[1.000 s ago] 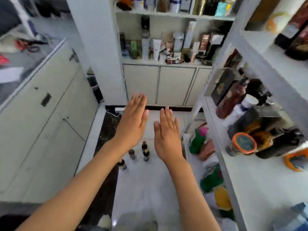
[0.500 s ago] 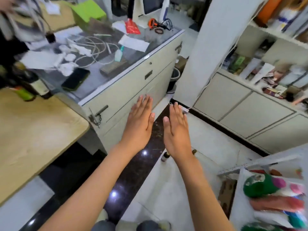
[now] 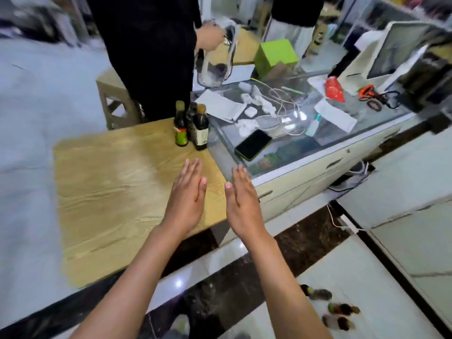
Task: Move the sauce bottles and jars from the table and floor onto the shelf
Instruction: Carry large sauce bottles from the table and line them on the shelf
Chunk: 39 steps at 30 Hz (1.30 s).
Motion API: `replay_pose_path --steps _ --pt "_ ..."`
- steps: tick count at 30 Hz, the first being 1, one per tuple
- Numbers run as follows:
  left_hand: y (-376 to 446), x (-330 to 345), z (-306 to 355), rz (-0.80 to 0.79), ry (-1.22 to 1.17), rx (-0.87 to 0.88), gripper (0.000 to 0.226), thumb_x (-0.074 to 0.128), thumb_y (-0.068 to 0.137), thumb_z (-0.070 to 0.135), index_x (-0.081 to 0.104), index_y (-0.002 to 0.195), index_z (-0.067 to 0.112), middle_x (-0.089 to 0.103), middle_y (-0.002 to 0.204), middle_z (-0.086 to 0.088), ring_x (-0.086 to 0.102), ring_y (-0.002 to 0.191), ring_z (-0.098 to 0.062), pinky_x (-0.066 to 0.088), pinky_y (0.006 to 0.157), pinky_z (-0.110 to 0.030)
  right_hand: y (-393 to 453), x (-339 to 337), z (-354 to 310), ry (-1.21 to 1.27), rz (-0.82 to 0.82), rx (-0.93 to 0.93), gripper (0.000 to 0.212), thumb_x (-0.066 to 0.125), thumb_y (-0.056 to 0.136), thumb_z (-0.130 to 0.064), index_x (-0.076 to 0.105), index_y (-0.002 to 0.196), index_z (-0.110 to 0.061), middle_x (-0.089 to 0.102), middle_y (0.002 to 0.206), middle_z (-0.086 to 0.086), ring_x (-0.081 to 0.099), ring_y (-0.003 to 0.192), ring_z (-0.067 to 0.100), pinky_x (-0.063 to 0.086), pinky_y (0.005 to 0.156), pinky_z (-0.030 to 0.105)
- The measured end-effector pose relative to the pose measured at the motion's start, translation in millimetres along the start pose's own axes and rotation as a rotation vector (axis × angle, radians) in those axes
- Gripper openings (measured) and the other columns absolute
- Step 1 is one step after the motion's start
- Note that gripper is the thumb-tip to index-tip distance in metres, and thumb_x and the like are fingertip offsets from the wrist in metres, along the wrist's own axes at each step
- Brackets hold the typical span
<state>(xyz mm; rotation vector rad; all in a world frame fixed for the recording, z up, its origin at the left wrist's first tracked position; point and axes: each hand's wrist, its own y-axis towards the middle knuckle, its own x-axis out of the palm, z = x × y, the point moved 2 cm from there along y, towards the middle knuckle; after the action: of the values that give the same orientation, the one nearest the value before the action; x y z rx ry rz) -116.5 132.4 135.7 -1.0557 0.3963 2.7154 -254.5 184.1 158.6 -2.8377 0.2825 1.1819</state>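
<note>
No writing can be read on any label; the picture is soft with blur. Three dark sauce bottles stand upright in a tight cluster at the far right corner of the wooden table (image 3: 110, 192): the left bottle (image 3: 181, 126) has a green lower label under a red band and a pale cap, the right bottle (image 3: 200, 129) carries a white label and a brownish cap, and a third dark bottle (image 3: 191, 118) shows only partly between and behind them. Three more small dark bottles (image 3: 342, 309) sit on the pale floor tiles at the lower right, smeared by blur, so their caps and labels cannot be made out. Both forearms reach forward from the bottom edge. The left hand (image 3: 187, 199) hovers over the table's near right part, fingers straight and pressed together, thumb alongside, holding nothing. The right hand (image 3: 242, 201) is held the same way just beside it, flat and empty, over the table's right edge next to the glass-topped counter (image 3: 318, 145). On the counter lie a black phone (image 3: 253, 144), white cables and papers, and a green box (image 3: 276, 55) further back. A person in dark clothing (image 3: 151, 50) stands behind the table.
</note>
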Motion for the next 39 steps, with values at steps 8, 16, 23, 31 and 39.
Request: replay_pose_path --steps 8,16,23,31,39 --pt "50 -12 -45 0.072 0.027 -0.141 0.049 0.03 0.106 0.033 0.03 0.151 0.014 0.028 0.158 0.0 0.005 0.148 -0.007 0.012 0.121 -0.032 98 32 -15 0.169 -0.064 0.019 0.054 0.034 0.107 -0.039 0.026 0.157 -0.02 0.021 0.164 -0.005 0.014 0.151 0.008 0.012 0.123 0.028" --pt "185 25 -59 0.136 -0.012 -0.355 0.046 0.041 0.103 0.021 0.038 0.147 0.009 0.039 0.152 -0.008 0.027 0.144 -0.021 0.023 0.115 -0.031 257 53 9 0.396 -0.105 0.145 0.053 0.041 0.105 -0.038 0.034 0.152 -0.014 0.039 0.156 0.005 0.035 0.145 0.02 0.029 0.119 0.037" --pt "290 25 -106 0.248 -0.071 -0.635 0.048 0.055 0.097 0.02 0.044 0.142 0.006 0.048 0.144 -0.012 0.047 0.129 -0.028 0.039 0.104 -0.033 363 75 37 0.379 -0.188 0.161 0.054 0.055 0.098 -0.039 0.042 0.142 -0.012 0.054 0.139 0.01 0.052 0.127 0.027 0.043 0.105 0.037" --pt "345 28 -143 0.242 -0.048 -0.693 0.065 0.07 0.084 0.008 0.042 0.143 0.007 0.047 0.145 -0.012 0.046 0.131 -0.028 0.041 0.105 -0.036 414 110 54 0.29 -0.291 0.096 0.052 0.078 0.078 -0.039 0.059 0.121 -0.017 0.067 0.116 0.002 0.061 0.112 0.021 0.052 0.095 0.038" --pt "367 30 -144 0.048 0.231 -0.577 0.05 0.067 0.083 0.002 0.057 0.131 0.01 0.057 0.127 -0.014 0.053 0.118 -0.032 0.041 0.096 -0.033 426 116 63 0.278 -0.224 0.012 0.021 0.082 0.077 -0.026 0.068 0.091 -0.017 0.069 0.087 -0.004 0.062 0.082 0.016 0.046 0.066 0.026"
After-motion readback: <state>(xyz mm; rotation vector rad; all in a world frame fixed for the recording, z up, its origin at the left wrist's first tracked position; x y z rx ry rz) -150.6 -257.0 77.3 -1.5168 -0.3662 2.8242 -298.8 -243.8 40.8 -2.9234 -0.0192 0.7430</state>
